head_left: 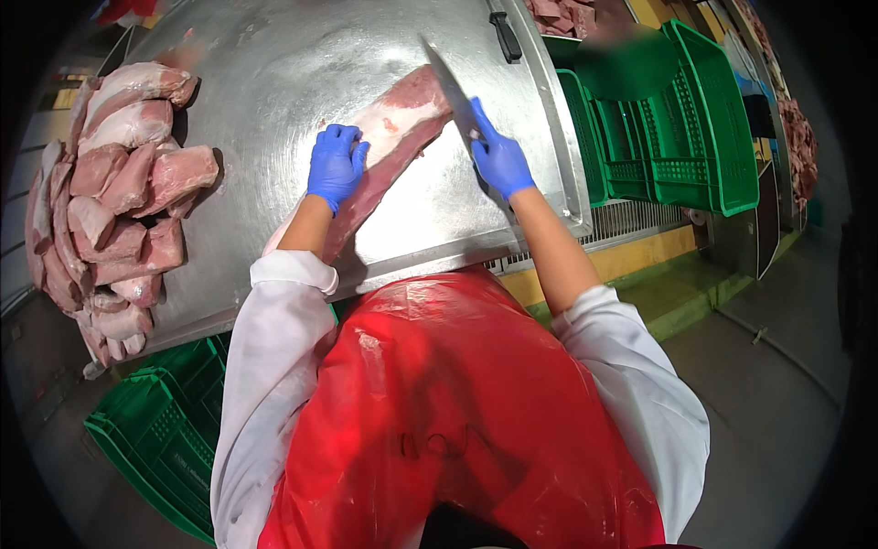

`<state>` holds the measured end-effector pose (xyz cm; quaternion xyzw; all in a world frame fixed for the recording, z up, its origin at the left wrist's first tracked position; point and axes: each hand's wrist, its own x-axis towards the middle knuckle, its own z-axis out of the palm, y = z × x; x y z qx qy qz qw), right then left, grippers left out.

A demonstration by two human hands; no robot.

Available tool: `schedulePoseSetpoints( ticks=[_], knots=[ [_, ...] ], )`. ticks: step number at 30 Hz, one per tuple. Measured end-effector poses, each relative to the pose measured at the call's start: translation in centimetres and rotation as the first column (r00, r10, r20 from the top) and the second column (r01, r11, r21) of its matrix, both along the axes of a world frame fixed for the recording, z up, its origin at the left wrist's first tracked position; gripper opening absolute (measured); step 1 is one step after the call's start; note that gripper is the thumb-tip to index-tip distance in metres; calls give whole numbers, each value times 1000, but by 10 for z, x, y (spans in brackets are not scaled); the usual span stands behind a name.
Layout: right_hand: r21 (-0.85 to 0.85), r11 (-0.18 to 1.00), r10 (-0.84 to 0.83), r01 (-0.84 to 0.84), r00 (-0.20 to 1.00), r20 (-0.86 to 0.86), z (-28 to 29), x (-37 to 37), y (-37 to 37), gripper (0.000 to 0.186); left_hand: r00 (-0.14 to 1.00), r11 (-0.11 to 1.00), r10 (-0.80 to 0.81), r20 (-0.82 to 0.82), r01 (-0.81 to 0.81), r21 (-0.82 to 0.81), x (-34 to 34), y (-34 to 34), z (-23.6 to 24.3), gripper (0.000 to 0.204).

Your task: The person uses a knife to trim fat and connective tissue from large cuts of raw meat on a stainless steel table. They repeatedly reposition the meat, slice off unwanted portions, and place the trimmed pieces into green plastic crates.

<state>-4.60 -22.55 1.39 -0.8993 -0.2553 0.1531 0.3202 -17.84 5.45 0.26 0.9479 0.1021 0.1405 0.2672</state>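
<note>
A long pork loin [402, 128] lies slantwise on the metal table, pink with a pale fatty strip. My left hand [337, 166], in a blue glove, grips its side partway along, fingers bent onto the meat. In my right hand [499, 157], also gloved in blue, is a knife [448, 80] with a long, broad blade. The blade points away and to the left, right beside the loin's far end. Whether its edge touches the meat I cannot tell. Much of the handle is hidden by my fingers.
Several cut pork pieces [114, 192] are heaped at the table's left. A black-handled tool [504, 37] lies near the far right edge of the metal table [274, 55]. Green crates [709, 137] stand to the right, and another green crate [151, 439] sits low at left.
</note>
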Motion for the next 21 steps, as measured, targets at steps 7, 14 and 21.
schedulePoseSetpoints(
  ticks=[7, 14, 21],
  knots=[
    [119, 992, 26, 29, 901, -433, 9, -43, -41, 64, 1000, 1000, 24, -10, -24, 4, 4, 12, -16, 21],
    [168, 969, -79, 180, 873, -482, 8, -22, 41, 69, 996, 996, 80, -29, -81, -49, 7, 18, -24, 20],
    [266, 928, -61, 261, 811, -582, -12, -65, 21, 77, 995, 992, 88, -39, -92, -88, 6, 20, -23, 21]
  ],
)
